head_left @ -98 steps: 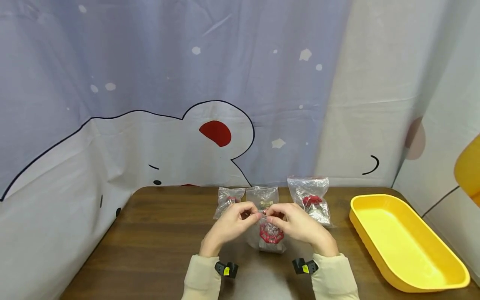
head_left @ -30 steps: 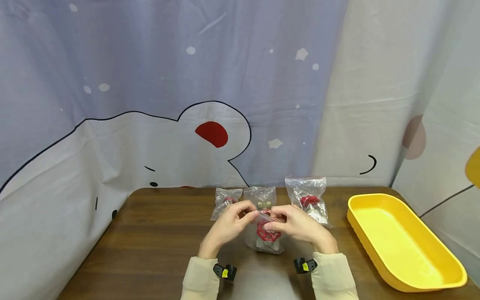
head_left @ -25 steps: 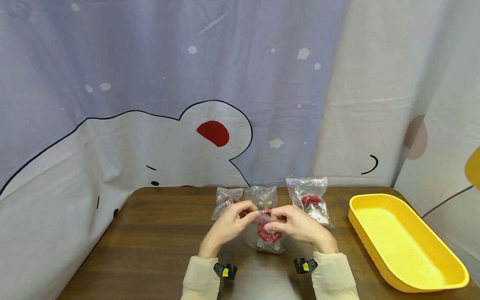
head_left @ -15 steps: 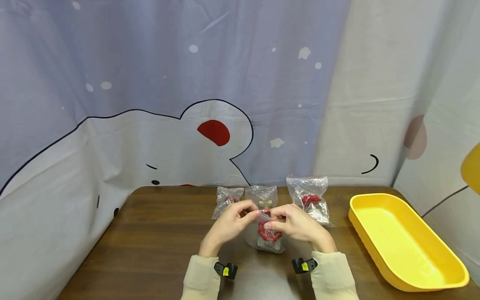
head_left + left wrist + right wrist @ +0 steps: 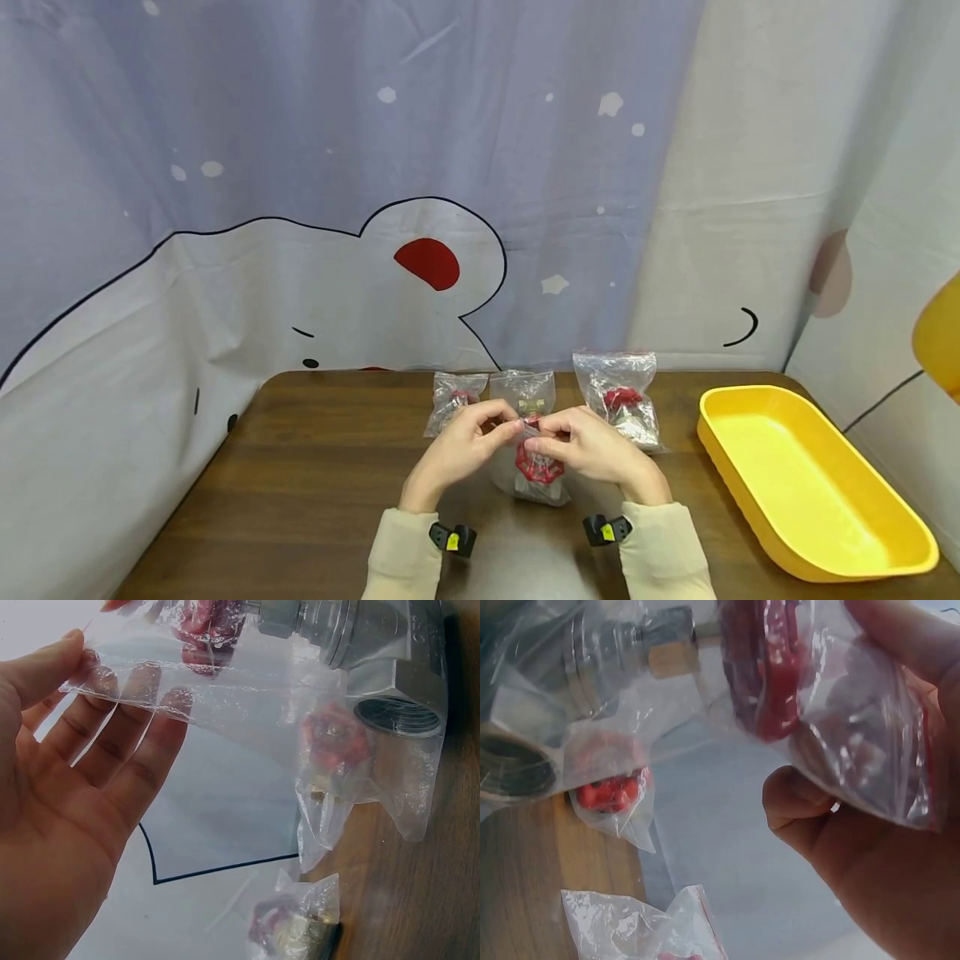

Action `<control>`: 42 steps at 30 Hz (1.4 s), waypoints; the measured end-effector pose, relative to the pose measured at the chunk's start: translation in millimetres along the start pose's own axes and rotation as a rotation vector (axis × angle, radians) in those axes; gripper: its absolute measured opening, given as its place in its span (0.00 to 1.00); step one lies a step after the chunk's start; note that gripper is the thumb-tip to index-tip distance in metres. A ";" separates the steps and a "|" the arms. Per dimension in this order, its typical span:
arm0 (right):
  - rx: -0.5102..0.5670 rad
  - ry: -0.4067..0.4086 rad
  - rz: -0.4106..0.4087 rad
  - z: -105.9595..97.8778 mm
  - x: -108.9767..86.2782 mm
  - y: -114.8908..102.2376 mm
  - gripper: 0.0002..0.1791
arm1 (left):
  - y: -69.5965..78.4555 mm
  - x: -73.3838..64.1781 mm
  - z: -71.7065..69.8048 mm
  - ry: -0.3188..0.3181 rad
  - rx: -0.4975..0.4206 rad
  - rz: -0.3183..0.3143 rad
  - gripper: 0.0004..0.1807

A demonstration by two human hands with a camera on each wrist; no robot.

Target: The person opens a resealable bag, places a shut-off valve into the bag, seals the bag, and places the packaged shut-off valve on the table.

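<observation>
A clear zip bag (image 5: pixel 506 477) stands in front of the person, with a valve (image 5: pixel 539 472) inside it. The valve has a red handwheel (image 5: pixel 769 682) and a silvery metal body (image 5: pixel 375 637) with a threaded opening. At the bag's top edge, the left hand (image 5: pixel 463 443) pinches the left side between thumb and fingers; its other fingers lie behind the film in the left wrist view. Thumb and index finger of the right hand (image 5: pixel 600 450) pinch the top edge on the right, near the red seal strip. Whether the seal is parted cannot be told.
Behind the hands on the brown table (image 5: pixel 315 483) lie three more bagged valves: a small bag (image 5: pixel 450 404) left, a bag with a brass valve (image 5: pixel 531 407) in the middle, a larger bag (image 5: pixel 622 400) right. A yellow tray (image 5: pixel 810 483) stands at the right. A curtain hangs behind.
Compared with 3.3 s ago, the right fingertips stand a little farther from the left ones along the bag's edge. Lately the right thumb has shifted slightly up. The bag stays in place.
</observation>
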State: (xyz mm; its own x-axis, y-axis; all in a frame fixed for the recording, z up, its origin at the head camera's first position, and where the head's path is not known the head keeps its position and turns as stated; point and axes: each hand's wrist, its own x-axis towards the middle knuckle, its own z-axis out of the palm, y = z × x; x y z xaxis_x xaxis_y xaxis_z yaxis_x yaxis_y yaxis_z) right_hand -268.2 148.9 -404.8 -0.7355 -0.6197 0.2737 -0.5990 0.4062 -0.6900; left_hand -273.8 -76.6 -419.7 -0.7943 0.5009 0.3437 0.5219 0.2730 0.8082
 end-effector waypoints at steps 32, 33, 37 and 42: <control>0.015 -0.060 0.102 -6.1 -5.6 1.3 0.23 | 36.5 -5.9 -8.5 0.011 -0.023 -0.008 0.06; 0.018 -0.063 0.100 -6.0 -5.8 1.8 0.22 | 37.0 -6.2 -8.7 0.010 -0.022 -0.010 0.06; 0.035 -0.062 0.074 -5.4 -5.4 1.8 0.23 | 37.6 -6.4 -9.0 0.016 -0.017 -0.011 0.05; 0.064 -0.067 0.092 -4.2 -5.8 3.2 0.25 | 37.9 -7.0 -8.9 0.024 -0.017 -0.015 0.05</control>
State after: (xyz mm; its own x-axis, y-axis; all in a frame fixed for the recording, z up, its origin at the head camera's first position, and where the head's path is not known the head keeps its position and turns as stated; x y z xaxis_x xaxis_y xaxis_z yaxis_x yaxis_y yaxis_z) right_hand -267.2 156.7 -405.8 -0.7624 -0.6260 0.1637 -0.5069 0.4206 -0.7524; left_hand -251.3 -77.1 -387.3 -0.8095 0.4770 0.3424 0.5044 0.2664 0.8213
